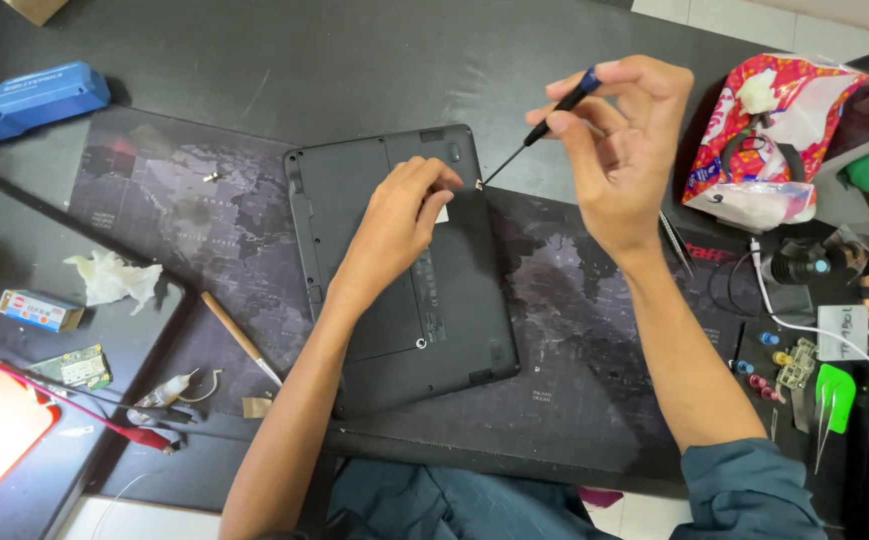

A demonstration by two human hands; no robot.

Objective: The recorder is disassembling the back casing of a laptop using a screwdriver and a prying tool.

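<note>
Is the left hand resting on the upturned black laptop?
Touching. The head view shows the left hand lying flat on the laptop base, fingers pressed near its right edge, no gap visible. The right hand holds a screwdriver.

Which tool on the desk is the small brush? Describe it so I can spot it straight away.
Start at the black laptop lying upside down mid-mat. Just off its left edge, near the lower corner, the brush lies slanted on the dark desk mat. It is the only thin, pale wooden stick there, unlike the crumpled tissue farther left.
</note>
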